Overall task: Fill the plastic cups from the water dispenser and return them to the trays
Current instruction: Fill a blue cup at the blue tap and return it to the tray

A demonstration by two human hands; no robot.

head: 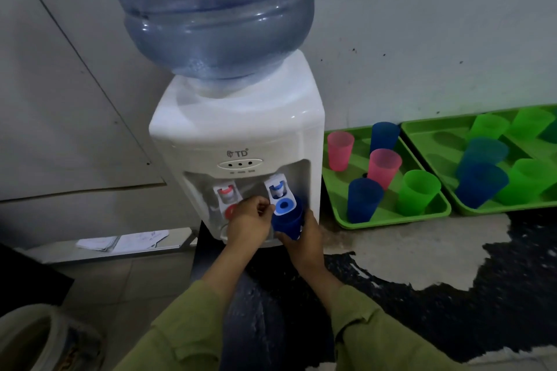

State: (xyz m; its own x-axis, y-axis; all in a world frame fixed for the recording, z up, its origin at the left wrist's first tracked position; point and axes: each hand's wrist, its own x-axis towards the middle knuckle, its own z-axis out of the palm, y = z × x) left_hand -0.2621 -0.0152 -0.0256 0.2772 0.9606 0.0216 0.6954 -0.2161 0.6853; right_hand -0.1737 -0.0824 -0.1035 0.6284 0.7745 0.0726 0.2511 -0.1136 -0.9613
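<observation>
Dark blue plastic cup [287,224] stands tilted under the blue tap [277,188] of the water dispenser [241,129], its rim tucked just behind the blue tap lever [283,206]. The right grip [304,238], reaching in from an olive sleeve [358,325], is wrapped round the cup's lower half, with the thumb up its right side and the fingers under its base. The left grip [248,221] is curled into a loose fist, its fingertips against the left edge of the lever. Whether they pinch the lever or only press it, I cannot tell.

Just left of that hand is the red tap [227,194]. Whether water is running, or how full the cup is, cannot be made out.

To the right, on the worn black-and-grey bench [391,253], lies a green tray [391,221] just beside the dispenser. It holds five upright cups: a blue one [363,199] and a green one [417,191] in front, a pink one [384,169] between them and further back, then another pink one [340,150] and another blue one [384,135] at the rear.

A second green tray [437,141] touches its right edge and carries more green and blue cups.

Above the dispenser, a large blue water bottle [211,9] sits inverted against the marked white wall [422,39].
</observation>
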